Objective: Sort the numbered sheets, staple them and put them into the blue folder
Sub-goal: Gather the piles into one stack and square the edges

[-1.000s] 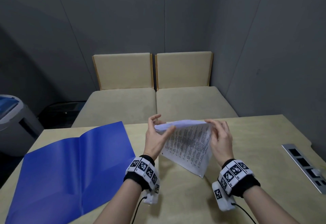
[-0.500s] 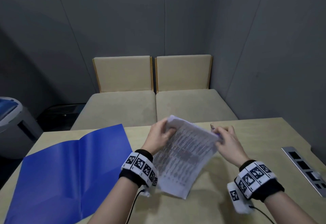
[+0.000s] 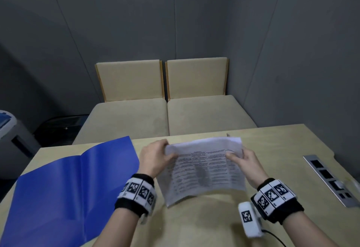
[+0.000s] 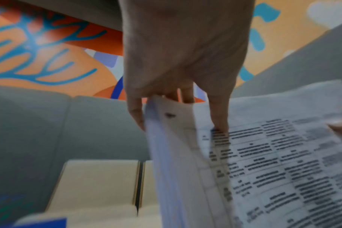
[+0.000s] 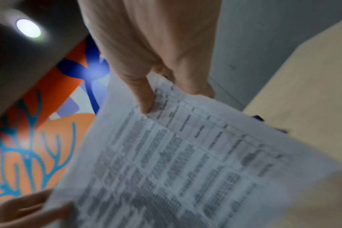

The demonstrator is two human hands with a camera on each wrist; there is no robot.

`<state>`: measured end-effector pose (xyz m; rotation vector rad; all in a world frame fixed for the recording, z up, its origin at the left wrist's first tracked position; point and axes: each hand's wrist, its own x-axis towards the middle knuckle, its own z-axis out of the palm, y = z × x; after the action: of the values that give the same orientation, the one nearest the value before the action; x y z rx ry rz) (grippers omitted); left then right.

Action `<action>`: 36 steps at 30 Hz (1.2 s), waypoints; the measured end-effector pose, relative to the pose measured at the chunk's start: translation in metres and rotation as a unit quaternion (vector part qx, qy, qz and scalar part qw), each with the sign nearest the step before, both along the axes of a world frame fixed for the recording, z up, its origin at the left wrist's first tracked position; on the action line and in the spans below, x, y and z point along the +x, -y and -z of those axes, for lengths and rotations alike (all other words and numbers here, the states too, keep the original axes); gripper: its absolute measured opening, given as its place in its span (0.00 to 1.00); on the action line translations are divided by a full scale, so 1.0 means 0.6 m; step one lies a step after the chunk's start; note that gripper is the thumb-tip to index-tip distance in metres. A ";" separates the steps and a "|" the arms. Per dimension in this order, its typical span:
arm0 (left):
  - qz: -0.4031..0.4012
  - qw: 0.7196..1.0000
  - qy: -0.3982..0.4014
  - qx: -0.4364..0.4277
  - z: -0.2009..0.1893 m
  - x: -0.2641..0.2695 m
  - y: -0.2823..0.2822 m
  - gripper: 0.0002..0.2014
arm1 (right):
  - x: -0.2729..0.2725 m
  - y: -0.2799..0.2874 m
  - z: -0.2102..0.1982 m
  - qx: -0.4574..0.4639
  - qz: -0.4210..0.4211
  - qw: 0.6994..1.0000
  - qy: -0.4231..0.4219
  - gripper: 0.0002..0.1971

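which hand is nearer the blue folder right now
Left. The left hand grips the left end of the sheets, just right of the open blue folder. The right hand grips their far end, well away from the folder.

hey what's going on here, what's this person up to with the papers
A person holds a stack of printed sheets above a table, one hand at each far corner: the left hand grips the left corner, the right hand pinches the right one. A blue folder lies open on the table to the left, with nothing in it yet. A dark mark near the left corner in the left wrist view could be a staple, but it is too blurred to tell.
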<state>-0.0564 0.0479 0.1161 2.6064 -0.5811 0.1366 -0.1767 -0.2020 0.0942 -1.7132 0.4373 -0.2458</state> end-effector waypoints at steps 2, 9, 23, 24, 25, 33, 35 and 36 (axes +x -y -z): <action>-0.043 0.985 -0.072 -0.153 0.013 0.004 -0.026 0.14 | -0.008 -0.003 0.011 0.033 0.013 0.999 0.012 0.09; -0.034 0.865 -0.205 -0.457 0.056 -0.030 -0.024 0.05 | -0.002 -0.015 0.039 0.129 0.050 0.990 0.029 0.11; -0.148 0.835 -0.211 -0.486 0.092 -0.019 0.023 0.20 | -0.006 -0.006 0.079 -0.397 0.078 0.910 0.087 0.29; -0.164 0.833 -0.205 -0.486 0.091 -0.016 0.027 0.20 | -0.006 -0.005 0.081 -0.401 0.081 0.908 0.088 0.28; -0.172 0.835 -0.201 -0.483 0.091 -0.013 0.031 0.20 | -0.005 -0.004 0.082 -0.404 0.084 0.907 0.088 0.28; -0.152 0.834 -0.201 -0.491 0.094 0.002 0.029 0.14 | 0.006 0.002 0.068 -0.409 0.096 0.902 0.101 0.23; -0.136 0.840 -0.190 -0.490 0.096 0.005 0.027 0.16 | 0.007 0.003 0.062 -0.396 0.099 0.907 0.102 0.19; -0.128 0.844 -0.184 -0.488 0.098 0.006 0.026 0.17 | 0.008 0.003 0.060 -0.391 0.102 0.909 0.104 0.17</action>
<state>-0.0529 0.0321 0.0574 1.6166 0.0228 0.0004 -0.1717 -0.2035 0.0581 -2.3876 0.3813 -0.8391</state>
